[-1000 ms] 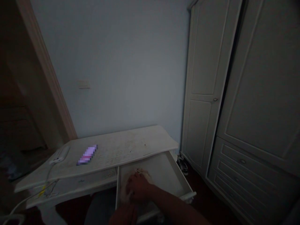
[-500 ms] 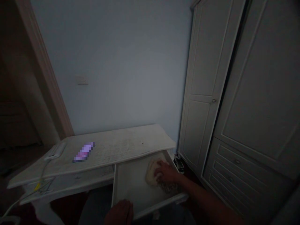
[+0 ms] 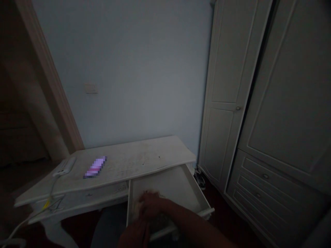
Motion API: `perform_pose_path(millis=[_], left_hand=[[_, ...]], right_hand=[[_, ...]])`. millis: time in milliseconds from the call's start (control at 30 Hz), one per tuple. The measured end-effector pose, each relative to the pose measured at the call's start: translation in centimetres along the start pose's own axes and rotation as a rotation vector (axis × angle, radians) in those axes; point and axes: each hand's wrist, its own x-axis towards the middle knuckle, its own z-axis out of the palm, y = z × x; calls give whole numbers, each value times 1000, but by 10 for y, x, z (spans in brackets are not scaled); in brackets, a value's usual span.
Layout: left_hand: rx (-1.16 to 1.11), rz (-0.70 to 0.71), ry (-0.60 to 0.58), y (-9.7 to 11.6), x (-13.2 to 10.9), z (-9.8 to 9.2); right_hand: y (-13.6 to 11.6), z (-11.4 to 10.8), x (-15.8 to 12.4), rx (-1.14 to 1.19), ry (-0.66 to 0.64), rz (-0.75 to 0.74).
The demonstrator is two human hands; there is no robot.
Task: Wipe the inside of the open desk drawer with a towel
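A white desk [image 3: 144, 156] stands against the wall with its right-hand drawer [image 3: 181, 187] pulled out. My right hand [image 3: 151, 206] reaches into the left front part of that drawer. Its fingers are closed over a pale cloth [image 3: 137, 207] pressed on the drawer bottom, and the hand hides most of the cloth. My left hand [image 3: 134, 237] is at the bottom of the view, against the drawer's front left corner. Its fingers are lost in the dark.
On the desk top lie a phone [image 3: 95, 167] with a lit screen and a white plug strip [image 3: 64, 167], whose cable [image 3: 49, 204] hangs over the front edge. A tall white wardrobe [image 3: 227, 103] with lower drawers [image 3: 258, 187] stands close on the right. A door frame [image 3: 46, 79] stands at the left.
My right hand has slid with the cloth from the drawer's far right side back to its left front part. My left hand stays at the drawer front.
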Motion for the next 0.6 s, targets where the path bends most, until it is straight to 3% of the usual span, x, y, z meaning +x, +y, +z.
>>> perform_pose_path(millis=[100,167,400,500,600], left_hand=[[18,15,12,1,2,-4],[43,42,60,1,3,-3],[58,-1,154,4,0,3],[46,3,185,5,0,3],[31,11,187,4,0,1]], right_hand=[[15,9,-21,-52,-55,-42],[30,3,-47,-42,-23,19],[76,-58,-134,-96,193,325],[81,-70,-138,-113,255,361],[71,-67,-115,-137,311,368]])
